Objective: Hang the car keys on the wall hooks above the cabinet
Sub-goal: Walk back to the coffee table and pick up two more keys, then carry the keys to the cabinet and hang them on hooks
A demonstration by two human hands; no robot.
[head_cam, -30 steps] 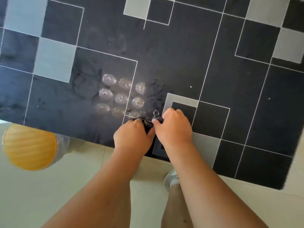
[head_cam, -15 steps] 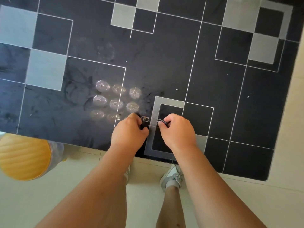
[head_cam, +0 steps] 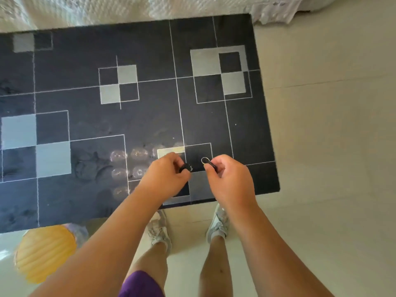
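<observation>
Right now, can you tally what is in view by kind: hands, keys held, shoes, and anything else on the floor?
Hands: 2 (left hand, right hand)
Car keys: 2 (left key, right key)
Shoes: 2 ()
Rug: 1
Yellow ribbed object: 1
Total: 8

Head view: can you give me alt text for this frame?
Seen from above, a left hand pinches a small black key fob and a right hand pinches another dark fob with a silver ring, held apart over a dark square-patterned rug; no hooks visible.
</observation>
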